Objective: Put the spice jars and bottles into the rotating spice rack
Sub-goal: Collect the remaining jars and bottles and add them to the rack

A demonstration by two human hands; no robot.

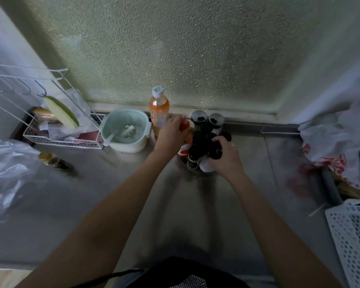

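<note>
The round spice rack (197, 163), crowded with dark-capped jars, stands on the metal counter (112, 194). Left hand (172, 135) grips a red-capped bottle (184, 125) at its left edge; right hand (224, 157) clasps a black-lidded jar (215, 151) in it.

We find the counter (116, 204) open across its near and middle stretch. At the back, the spice rack (202, 150) is crowded with dark-capped jars, hemmed on its left by an orange bottle (158, 113) and a green strainer bowl (126, 129). A lone jar (55, 162) stands apart at left. To the right of the rack the counter lies bare up to the plastic bags (337, 140).
</note>
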